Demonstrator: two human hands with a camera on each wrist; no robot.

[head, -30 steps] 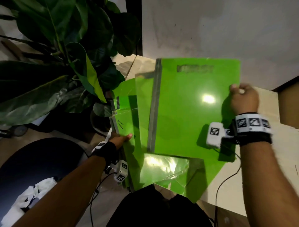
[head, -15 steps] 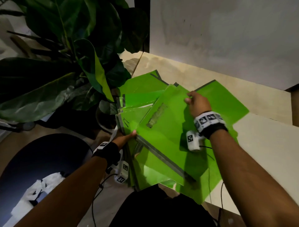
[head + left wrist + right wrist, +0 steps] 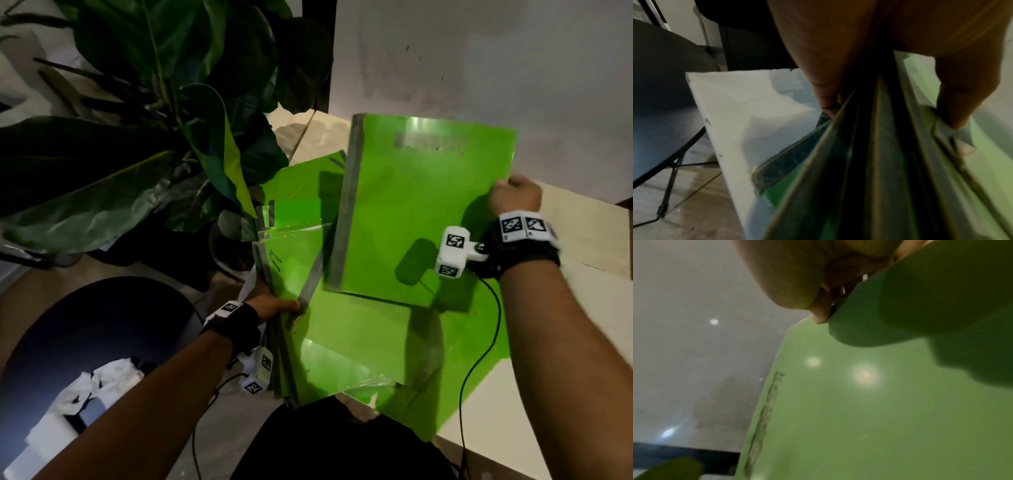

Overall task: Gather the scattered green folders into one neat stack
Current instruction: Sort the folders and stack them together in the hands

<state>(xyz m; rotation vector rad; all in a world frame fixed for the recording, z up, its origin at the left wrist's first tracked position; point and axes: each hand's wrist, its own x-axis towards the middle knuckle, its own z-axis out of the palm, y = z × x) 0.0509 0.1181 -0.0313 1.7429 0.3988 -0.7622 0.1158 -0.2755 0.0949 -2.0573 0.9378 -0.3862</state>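
My right hand (image 3: 513, 198) grips the right edge of one green folder (image 3: 421, 212) and holds it raised and tilted above the others; in the right wrist view its fingers (image 3: 818, 316) pinch that folder's (image 3: 859, 410) edge. My left hand (image 3: 274, 303) clamps a fanned bundle of several green folders (image 3: 294, 260) by their grey spines at the table's left edge. The left wrist view shows the thumb (image 3: 966, 100) on top of the bundle (image 3: 890, 162). More green folders (image 3: 394, 342) lie spread on the table under the raised one.
A large dark-leaved potted plant (image 3: 154, 137) crowds the left side close to the bundle. The pale wooden table (image 3: 582, 308) runs to the right, against a white wall (image 3: 479, 68). A dark round chair seat (image 3: 85, 325) stands below left. A cable (image 3: 479, 342) trails from my right wrist.
My right hand has lifted a green folder off the spread and swung it up and to the right. The left hand keeps its hold on the bundle.
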